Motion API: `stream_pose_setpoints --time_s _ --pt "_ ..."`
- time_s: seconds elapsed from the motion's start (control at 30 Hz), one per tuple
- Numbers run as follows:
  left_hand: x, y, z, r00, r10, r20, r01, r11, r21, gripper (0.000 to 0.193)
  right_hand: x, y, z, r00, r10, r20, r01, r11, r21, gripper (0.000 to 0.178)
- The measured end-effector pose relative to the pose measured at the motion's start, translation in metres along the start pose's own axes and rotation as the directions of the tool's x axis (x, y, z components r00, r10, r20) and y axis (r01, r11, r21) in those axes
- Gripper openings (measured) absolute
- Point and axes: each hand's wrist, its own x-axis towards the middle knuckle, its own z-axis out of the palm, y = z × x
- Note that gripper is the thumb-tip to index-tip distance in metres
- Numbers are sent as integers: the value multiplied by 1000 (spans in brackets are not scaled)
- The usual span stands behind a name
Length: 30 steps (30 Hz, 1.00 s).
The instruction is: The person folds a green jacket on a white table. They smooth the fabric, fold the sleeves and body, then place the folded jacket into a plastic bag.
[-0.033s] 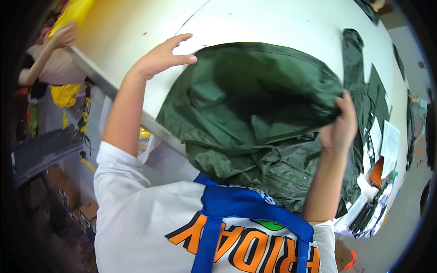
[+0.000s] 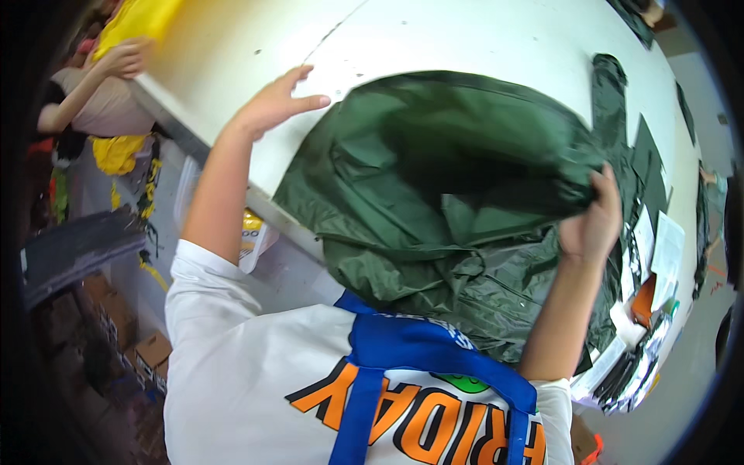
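1. Left hand (image 2: 271,108) has eased a little away from the green cloth (image 2: 380,225) since a moment earlier: its thumb, which seemed to meet the cloth's edge, now stands just off it. Right hand (image 2: 595,221) has kept its grip.
2. I see the cloth lying between the two hands, its wide mouth raised and gaping, its crumpled near part spread close to the wearer's chest.
3. Right fingers are closed on the rim at the right end of that mouth; the left hand is open, thumb and fingers spread, holding nothing.
4. As for lettering, big orange characters outlined in black cross the white shirt (image 2: 225,349), and pale print runs along the blue apron (image 2: 415,337). A yellow-and-white package (image 2: 254,232) below the tabletop also bears print. Writing on the white papers (image 2: 668,256) is too small to make out.
5. White tabletop (image 2: 465,39) stretches beyond the cloth's far rim; its edge slants down past the left forearm and under the cloth.
6. Beside the right hand lie more dark green fabric (image 2: 610,97), those papers and a shiny plastic bundle (image 2: 639,380).
7. Farther left, a co-worker's hand (image 2: 124,58) holds yellow material (image 2: 143,27).
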Motion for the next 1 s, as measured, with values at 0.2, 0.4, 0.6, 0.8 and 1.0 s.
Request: stream_pose_setpoints --time_s 0.2,0.4,0.6,0.8,1.0 --pt "-68 -65 30 927 -340 157 371 892 -258 75 24 -38 -89 999 5 -34 -2 995 95 26" --pt "-94 -45 33 982 -113 153 190 602 -775 37 25 -69 -129 997 2 -75 3 998 67 28" --pt "-162 -43 12 993 101 -66 -85 190 -978 61 9 -114 -198 921 -115 -373 103 993 -53 30" --pt "-196 -63 7 992 59 -111 -116 95 -989 68 -10 -127 -215 864 -146 -483 122 989 -80 30" --pt "-222 -98 7 998 -63 -27 -20 111 -994 63 -27 -130 -210 773 -174 -611 145 985 -97 35"
